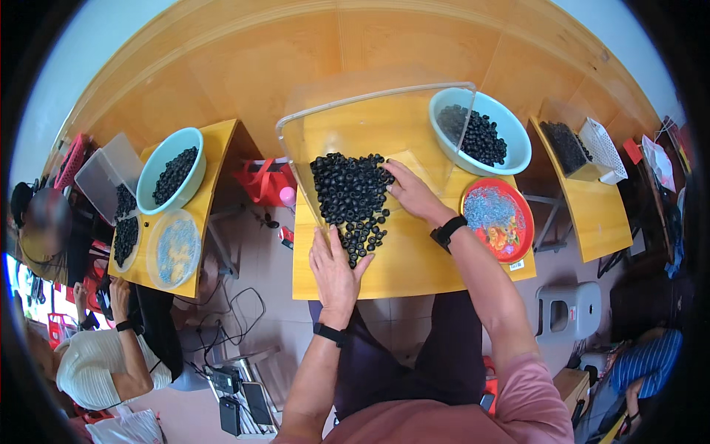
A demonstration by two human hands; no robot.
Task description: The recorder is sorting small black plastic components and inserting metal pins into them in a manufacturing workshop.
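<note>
Small round black parts with hollow centres (pixel 347 185) lie heaped on the yellow table, partly inside a clear plastic bin (pixel 325 111) that rests tipped with its opening toward me. At the near left edge of the heap, my left hand (pixel 334 272) lies with fingers spread, touching the nearest parts. My right hand (pixel 414 190) reaches to the heap's right side, its fingers stretched out against the outer parts. Neither hand is closed around a part. Each wrist wears a black band.
Behind my right hand stands a light blue basin (pixel 523 154) of black parts. A red round tray (pixel 510 248) holds small silvery pieces. Neighbouring tables (pixel 214 152) carry similar basins and bins. A co-worker (pixel 111 362) sits at left, another (pixel 647 362) at right. Cables (pixel 248 314) cross the floor.
</note>
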